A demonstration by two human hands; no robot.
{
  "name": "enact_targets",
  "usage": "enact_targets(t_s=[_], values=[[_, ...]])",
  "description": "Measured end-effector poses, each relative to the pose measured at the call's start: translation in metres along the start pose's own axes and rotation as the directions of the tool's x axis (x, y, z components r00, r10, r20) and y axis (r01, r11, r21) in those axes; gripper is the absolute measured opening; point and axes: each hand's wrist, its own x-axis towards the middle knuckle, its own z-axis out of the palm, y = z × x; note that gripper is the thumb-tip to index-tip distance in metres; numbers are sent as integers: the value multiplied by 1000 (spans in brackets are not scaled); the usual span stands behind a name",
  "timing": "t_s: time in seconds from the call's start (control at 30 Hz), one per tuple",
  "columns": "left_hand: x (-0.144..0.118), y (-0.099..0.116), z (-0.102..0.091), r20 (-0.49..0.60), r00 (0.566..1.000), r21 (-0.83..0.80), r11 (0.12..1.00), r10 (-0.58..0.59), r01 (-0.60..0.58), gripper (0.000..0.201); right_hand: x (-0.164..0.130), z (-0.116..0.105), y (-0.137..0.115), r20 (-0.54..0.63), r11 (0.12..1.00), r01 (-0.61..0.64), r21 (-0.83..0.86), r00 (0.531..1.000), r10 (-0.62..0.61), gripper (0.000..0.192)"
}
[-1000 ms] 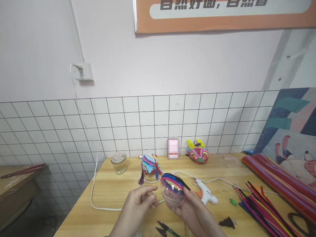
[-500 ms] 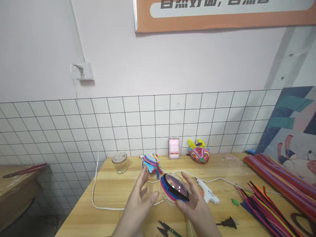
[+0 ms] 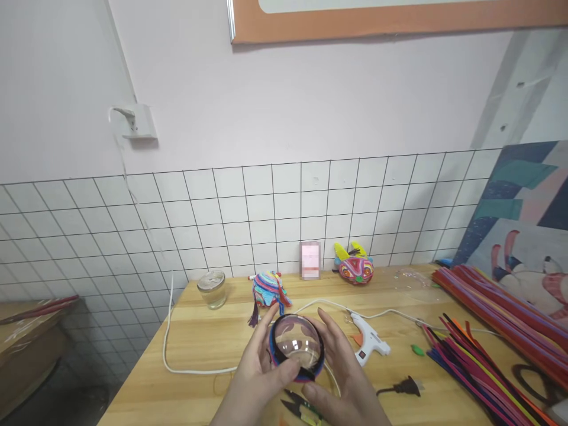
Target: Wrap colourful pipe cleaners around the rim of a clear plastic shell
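Note:
Between my two hands is a clear plastic dome [image 3: 295,337] with black, blue and pink fuzzy strips wound round its rim; its see-through top faces me. My left hand [image 3: 260,367] grips its left side, thumb across the front. My right hand [image 3: 339,367] curves round the right side, with the thumb low by the black strip's end. Under my hands lie snips [image 3: 297,407], partly hidden. Just beyond the dome sits a blue striped figure with tassels [image 3: 268,290].
A white glue gun [image 3: 368,340] lies right of my hands, near a black plug [image 3: 406,386] and bundles of coloured fuzzy strips [image 3: 470,361]. A glass jar [image 3: 212,290], a pink striped animal head [image 3: 355,269] and a white cord [image 3: 199,371] are on the wooden table [image 3: 146,396].
My left hand has moved in from the left and closed on the dome. The dome has shifted left and turned its clear top toward me. The view has tilted slightly down.

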Motion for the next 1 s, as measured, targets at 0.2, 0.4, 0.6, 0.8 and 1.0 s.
enact_targets(t_s=[0.2,0.4,0.6,0.8,1.0], values=[[-2,1,4,4,1000,-29,1000,7,-7,83,1,-1,-7,7,999,8,38,1000,-8,71],[-1,-2,3,26,999,-35,999,40,-39,87,1,0,-8,-13,999,14,52,1000,-14,63],[0,-7,3,133,988,-123,990,81,-65,87,1,0,-11,-54,1000,15,20,998,-14,60],[-2,-8,7,134,988,-126,990,77,-60,103,-1,0,-13,-63,1000,13,9,998,-12,61],[-1,-5,7,8,999,-83,995,49,-48,94,3,-1,-19,14,996,-19,91,1000,17,65]])
